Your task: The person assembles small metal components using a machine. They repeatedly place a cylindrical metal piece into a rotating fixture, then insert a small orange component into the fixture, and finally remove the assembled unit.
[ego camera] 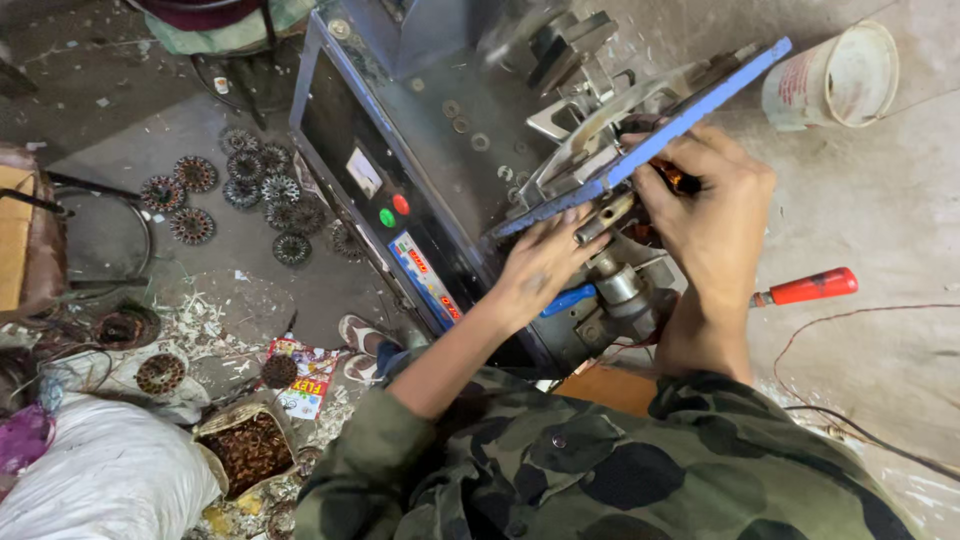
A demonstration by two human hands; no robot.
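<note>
Two hands at grey metal winding machine [470, 130]: left hand [540, 262] flat, open, bracing blue-edged hinged plate [690, 105]; right hand [712, 215] closed on copper-wound part [672, 176] beneath, steadying it.

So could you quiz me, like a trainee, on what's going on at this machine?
1. True or false: the right hand reaches under the blue-edged plate.
2. Which tool lies on the floor right of the machine: A) red-handled screwdriver B) hammer C) pliers?
3. What colour is the round button beside the red button?

Key: 1 true; 2 A; 3 green.
</note>
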